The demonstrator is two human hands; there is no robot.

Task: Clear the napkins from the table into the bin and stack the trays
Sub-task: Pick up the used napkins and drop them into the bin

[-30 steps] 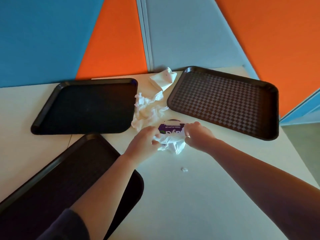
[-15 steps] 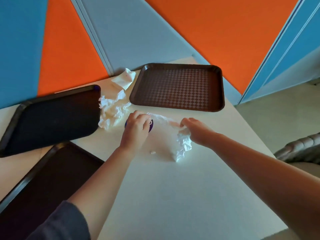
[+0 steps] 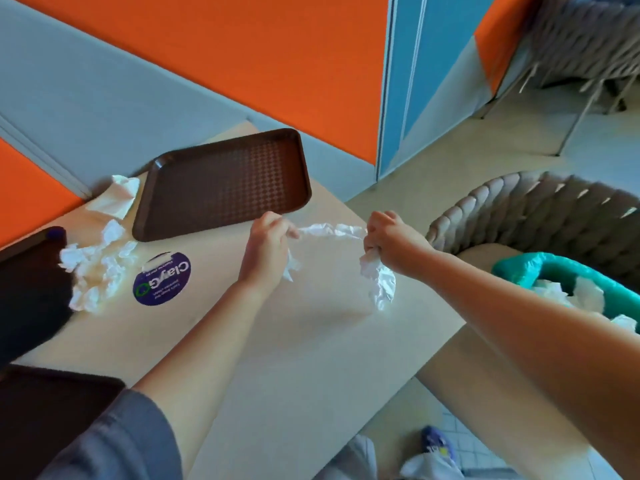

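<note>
Left hand: left hand [image 3: 266, 247] is raised above the table [image 3: 311, 341], fingers curled and pinching one end of a crumpled white napkin [image 3: 332, 230]; a scrap of the paper pokes out below the palm.
Right hand: right hand [image 3: 391, 242] is clenched round the other end of the same napkin, with a bunched wad hanging beneath the fist.
Held napkin: stretched as a thin twisted strip between the two hands, off the table surface, above the table's right part near its edge.
Crumpled napkins: a loose white pile [image 3: 93, 268] lies on the table at the left, just beside the purple round sticker [image 3: 161, 278] and touching the edge of a dark tray.
Folded napkin: another white napkin [image 3: 116, 197] lies at the far side by the wall, just left of the brown tray.
Brown tray: a patterned brown tray [image 3: 225, 183] lies flat at the far end of the table, beyond the hands.
Dark trays: one dark tray [image 3: 31, 289] sits at the left edge of the view; a second dark tray [image 3: 48, 414] lies at the near left, partly under the left sleeve [image 3: 121, 441].
Bin: a bin with a teal liner [image 3: 568, 268] stands right of the table, below the right forearm, with white napkins already inside.
Surroundings: a woven grey chair [image 3: 540, 209] stands behind the bin; orange, grey and blue wall panels back the table.
</note>
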